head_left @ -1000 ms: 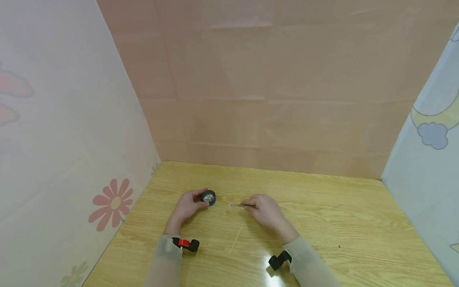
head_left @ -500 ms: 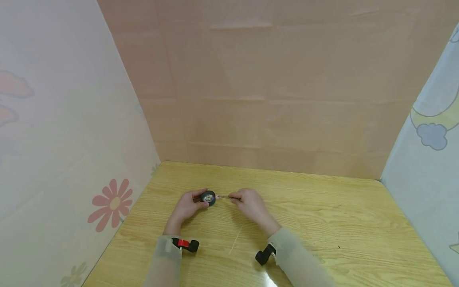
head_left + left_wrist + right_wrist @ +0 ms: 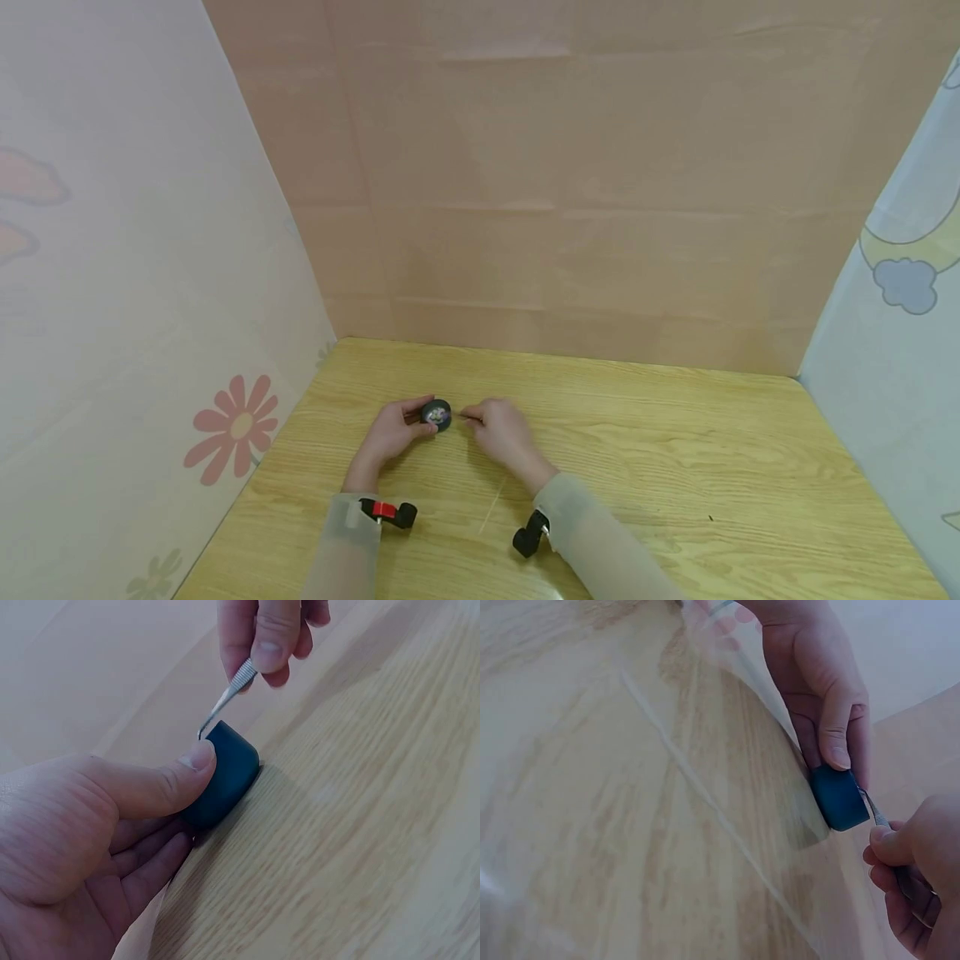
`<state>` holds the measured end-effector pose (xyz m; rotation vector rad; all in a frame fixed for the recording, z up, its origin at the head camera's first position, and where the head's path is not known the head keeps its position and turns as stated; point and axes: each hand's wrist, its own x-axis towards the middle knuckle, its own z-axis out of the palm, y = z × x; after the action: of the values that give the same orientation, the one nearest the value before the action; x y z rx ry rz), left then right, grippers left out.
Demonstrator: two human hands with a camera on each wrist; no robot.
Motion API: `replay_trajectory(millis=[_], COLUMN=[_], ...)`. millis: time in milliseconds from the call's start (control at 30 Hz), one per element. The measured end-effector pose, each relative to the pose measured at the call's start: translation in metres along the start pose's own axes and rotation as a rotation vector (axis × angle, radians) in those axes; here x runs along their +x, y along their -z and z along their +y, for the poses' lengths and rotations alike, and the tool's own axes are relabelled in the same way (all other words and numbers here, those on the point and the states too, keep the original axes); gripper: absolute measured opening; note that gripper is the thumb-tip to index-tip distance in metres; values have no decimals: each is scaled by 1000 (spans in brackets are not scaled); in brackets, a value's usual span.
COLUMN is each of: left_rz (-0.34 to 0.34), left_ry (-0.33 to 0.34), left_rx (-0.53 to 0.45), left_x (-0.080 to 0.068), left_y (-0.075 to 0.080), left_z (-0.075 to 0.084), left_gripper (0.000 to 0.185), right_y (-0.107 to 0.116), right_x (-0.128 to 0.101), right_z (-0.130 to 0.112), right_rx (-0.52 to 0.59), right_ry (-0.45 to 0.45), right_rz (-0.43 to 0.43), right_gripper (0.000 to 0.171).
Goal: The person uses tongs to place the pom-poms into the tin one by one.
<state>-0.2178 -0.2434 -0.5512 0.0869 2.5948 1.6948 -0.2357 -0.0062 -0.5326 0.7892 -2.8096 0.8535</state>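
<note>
A small, dark blue-green round container (image 3: 428, 423) stands on the wooden table, with small, light-coloured pieces (image 3: 438, 414) inside. My left hand (image 3: 390, 431) holds it by the side between thumb and fingers. Ribbed metal tweezers (image 3: 231, 691) with a bent tip are pinched by my right hand (image 3: 504, 433). In the left wrist view, the tweezers' tip reaches over the container's rim beside my left thumb. In the right wrist view, the tip meets the container's (image 3: 841, 801) open side. What the tip holds is hidden.
The wooden table (image 3: 637, 450) carries a pale line in front of the hands and a tiny dark speck (image 3: 710, 517) at right. A brown paper sheet (image 3: 525, 183) rises behind, with patterned white sheets on both sides. Each sleeve bears a black wrist mount.
My right hand has moved left with the tweezers, bringing their tip to the container. The small pink piece at the tip earlier no longer shows there. My left hand has stayed put.
</note>
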Motion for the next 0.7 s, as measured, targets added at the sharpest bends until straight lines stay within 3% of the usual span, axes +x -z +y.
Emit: replay_trajectory(millis=[700], left_rz=[9], left_ry=[3], left_rx=[4], left_x=[3], left_y=[-1], left_z=[-7], left_gripper=[55], right_y=[-9], right_x=[-3], right_z=[3], right_rx=[-6], right_ry=[-4], right_rz=[42], right_gripper=[20])
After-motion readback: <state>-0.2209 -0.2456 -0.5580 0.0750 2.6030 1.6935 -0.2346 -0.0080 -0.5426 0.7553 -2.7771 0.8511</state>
